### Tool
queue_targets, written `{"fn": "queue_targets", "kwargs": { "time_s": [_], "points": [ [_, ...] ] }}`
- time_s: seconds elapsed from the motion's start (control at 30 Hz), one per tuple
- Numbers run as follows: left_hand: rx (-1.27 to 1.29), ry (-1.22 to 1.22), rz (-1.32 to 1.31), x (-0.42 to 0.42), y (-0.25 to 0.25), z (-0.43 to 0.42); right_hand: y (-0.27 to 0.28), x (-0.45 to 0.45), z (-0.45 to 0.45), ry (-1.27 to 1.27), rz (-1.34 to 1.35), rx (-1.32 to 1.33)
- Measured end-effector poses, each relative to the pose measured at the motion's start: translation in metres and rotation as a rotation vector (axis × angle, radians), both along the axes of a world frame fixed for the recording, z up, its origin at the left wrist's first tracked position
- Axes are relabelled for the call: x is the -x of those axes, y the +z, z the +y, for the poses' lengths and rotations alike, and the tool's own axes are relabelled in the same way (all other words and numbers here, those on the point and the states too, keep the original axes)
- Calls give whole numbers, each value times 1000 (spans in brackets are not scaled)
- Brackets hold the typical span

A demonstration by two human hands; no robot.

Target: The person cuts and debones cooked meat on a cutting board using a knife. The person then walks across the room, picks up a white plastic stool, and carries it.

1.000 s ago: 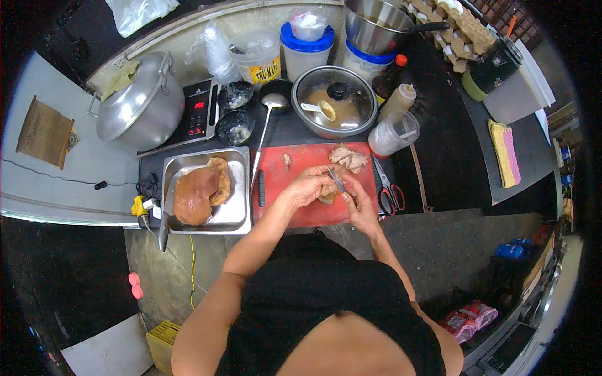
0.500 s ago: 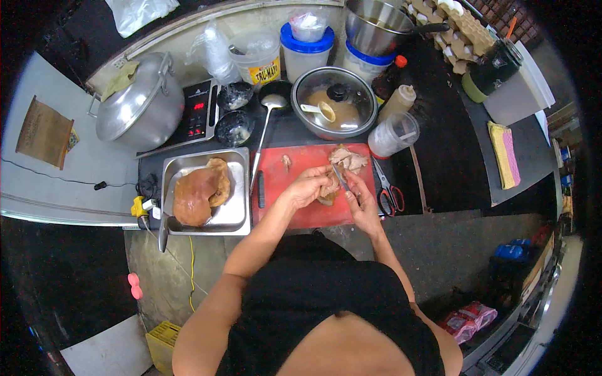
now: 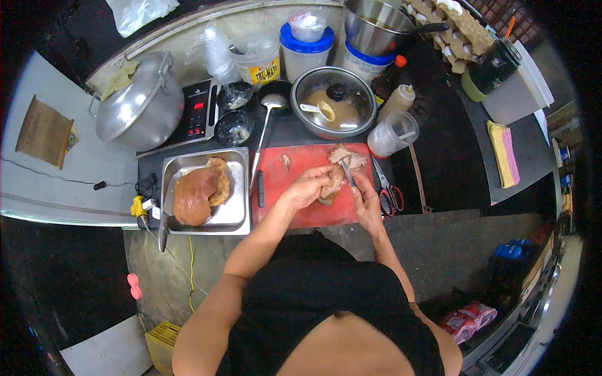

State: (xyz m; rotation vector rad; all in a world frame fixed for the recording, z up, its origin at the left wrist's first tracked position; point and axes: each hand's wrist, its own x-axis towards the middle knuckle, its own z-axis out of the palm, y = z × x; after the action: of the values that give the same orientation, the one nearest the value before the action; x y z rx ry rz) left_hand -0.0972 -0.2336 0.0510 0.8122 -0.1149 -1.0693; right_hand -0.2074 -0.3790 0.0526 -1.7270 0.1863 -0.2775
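My left hand (image 3: pixel 309 188) pinches a piece of cooked meat (image 3: pixel 334 182) over the red cutting board (image 3: pixel 295 216). Held in my right hand (image 3: pixel 366 204) is a small knife (image 3: pixel 347 173), its blade pointing away from me against the meat. Just beyond, a pile of pale meat pieces (image 3: pixel 353 158) lies at the board's far right. One small scrap (image 3: pixel 286 161) rests near the board's far left. Beside the board stands a steel tray (image 3: pixel 237 216) with large brown, skin-on pieces of meat (image 3: pixel 192 194) in it.
Red-and-black scissors (image 3: pixel 390 195) lie right of the board, below a clear plastic container (image 3: pixel 392 135). A ladle (image 3: pixel 266 128) leans at the left. Behind are a lidded glass-topped pan (image 3: pixel 301 122), black bowls (image 3: pixel 234 128), an induction cooker (image 3: pixel 195 119) and a big pot (image 3: pixel 141 103).
My right hand has shifted slightly right and toward me, and the knife is now more upright. My left hand stays nearly in place on the meat.
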Motion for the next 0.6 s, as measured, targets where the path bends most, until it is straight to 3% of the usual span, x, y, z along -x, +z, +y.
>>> {"fn": "queue_targets", "kwargs": {
  "time_s": [0.17,0.37,0.47,0.6],
  "points": [
    [77,-45,-13,-4,-17,3,23,5,15,69,48,-105],
    [39,-31,4,1,-5,1,-9,3,3,-11,-35,138],
    [24,-7,29,3,6,1,-4,1,-3,-67,-40,1],
    [40,-57,-12,0,-4,3,9,3,0,9,-22,22]
  ]
}}
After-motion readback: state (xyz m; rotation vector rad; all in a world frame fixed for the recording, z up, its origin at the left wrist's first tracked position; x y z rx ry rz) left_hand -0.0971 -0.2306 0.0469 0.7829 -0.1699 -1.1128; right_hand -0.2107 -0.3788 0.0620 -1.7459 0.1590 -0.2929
